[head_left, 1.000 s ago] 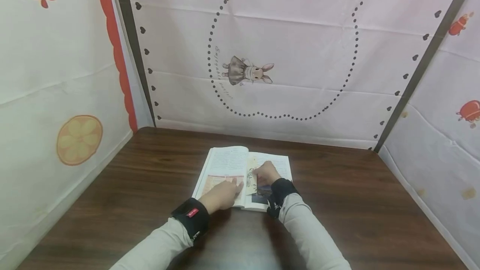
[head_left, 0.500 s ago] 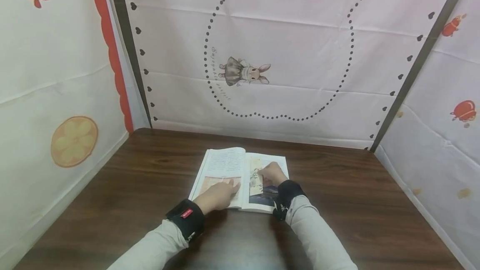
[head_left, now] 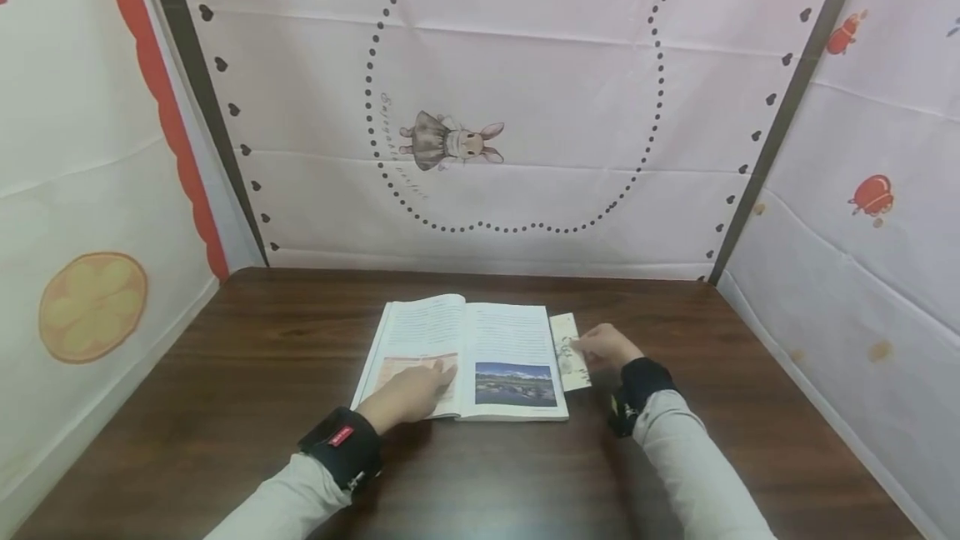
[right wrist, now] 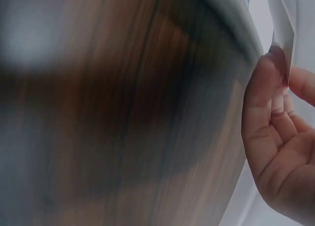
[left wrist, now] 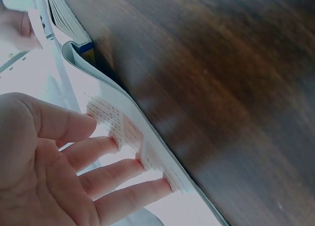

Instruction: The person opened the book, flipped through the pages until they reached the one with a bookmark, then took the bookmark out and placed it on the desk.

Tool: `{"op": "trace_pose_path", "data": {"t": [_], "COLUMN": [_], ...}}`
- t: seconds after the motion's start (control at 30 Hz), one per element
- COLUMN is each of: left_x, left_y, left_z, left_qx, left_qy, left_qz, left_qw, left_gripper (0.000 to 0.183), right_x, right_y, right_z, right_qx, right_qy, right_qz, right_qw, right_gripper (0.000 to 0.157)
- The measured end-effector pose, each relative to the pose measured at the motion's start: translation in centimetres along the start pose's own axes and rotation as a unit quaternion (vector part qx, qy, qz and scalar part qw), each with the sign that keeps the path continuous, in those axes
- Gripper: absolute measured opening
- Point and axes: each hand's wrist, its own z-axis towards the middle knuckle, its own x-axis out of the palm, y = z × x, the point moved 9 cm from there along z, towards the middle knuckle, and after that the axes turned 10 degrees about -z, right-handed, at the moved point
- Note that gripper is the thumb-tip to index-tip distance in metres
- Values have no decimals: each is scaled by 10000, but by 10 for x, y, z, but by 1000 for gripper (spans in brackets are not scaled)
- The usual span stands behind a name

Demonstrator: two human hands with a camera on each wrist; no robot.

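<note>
Left hand (head_left: 407, 396): fingers extended on open book (head_left: 506, 336) | right hand (head_left: 611, 346): pinching patterned card (head_left: 569, 359) | card: beside book's right edge

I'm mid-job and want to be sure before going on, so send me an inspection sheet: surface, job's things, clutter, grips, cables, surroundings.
Surface: dark wood-grain table, with pale glare toward the near side.
Book: lying open on the table, photo low on the right page.
Strip: pale, patterned, by the book's right edge; whether they touch is unclear.
Clutter: nothing seen.
Left grip: fingers extended, tips on the left page.
Right grip: pinching the strip.
Cables: nothing seen.
Surroundings: printed cloth at the back, left and right.
</note>
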Motion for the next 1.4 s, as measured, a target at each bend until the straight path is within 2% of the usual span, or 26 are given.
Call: {"op": "trace_pose_path", "data": {"t": [0.17,0.27,0.4,0.53,0.57,0.63,0.7,0.77,0.8,0.87,0.93,1.03,1.23,1.33,1.4], "left_x": [2,2,0,-2,-2,-3,-2,-2,-1,0,0,0,-1,0,2], "left_y": [0,-1,-2,2,2,2,1,0,-1,-1,-2,-2,-3,-1,-1], "left_z": [1,1,3,0,-1,-1,-1,0,0,1,1,0,0,0,-1], "left_qx": [55,139,213,121,118,112,134,138,121,83,31,-4,-10,-64,-100], "left_qy": [-15,-38,-66,-83,-91,-118,-164,-192,-197,-207,-221,-267,-314,-276,-260], "left_qz": [37,-5,-8,-99,-118,-150,-131,-131,-143,-160,-191,-189,-161,-176,-203], "left_qw": [10000,9999,9998,9998,9998,9998,9997,9996,9996,9996,9996,9995,9994,9994,9994], "left_gripper": [42,42,41,42,42,43,44,45,44,44,44,44,44,45,45], "right_x": [-36,-55,-70,-69,-67,-67,-70,-74,-76,-78,-78,-76,-74,-75,-74], "right_y": [-39,-61,-84,-107,-116,-125,-124,-115,-105,-92,-82,-78,-78,-66,-50], "right_z": [-12,-22,-29,-6,7,20,22,15,3,-11,-22,-32,-36,-38,-40], "right_qx": [123,284,434,274,59,100,236,383,650,592,580,630,696,505,148], "right_qy": [28,9,-78,-54,-22,-144,-468,-849,-1066,-1372,-1512,-1594,-1624,-1856,-2072], "right_qz": [-105,-132,-265,-92,21,-91,-490,-981,-1268,-1660,-1938,-2119,-2149,-2297,-2394], "right_qw": [9999,9995,9987,9996,10000,9998,9974,9908,9840,9747,9676,9622,9605,9541,9484], "right_gripper": [20,26,33,30,30,26,25,25,22,23,24,25,26,27,24]}}
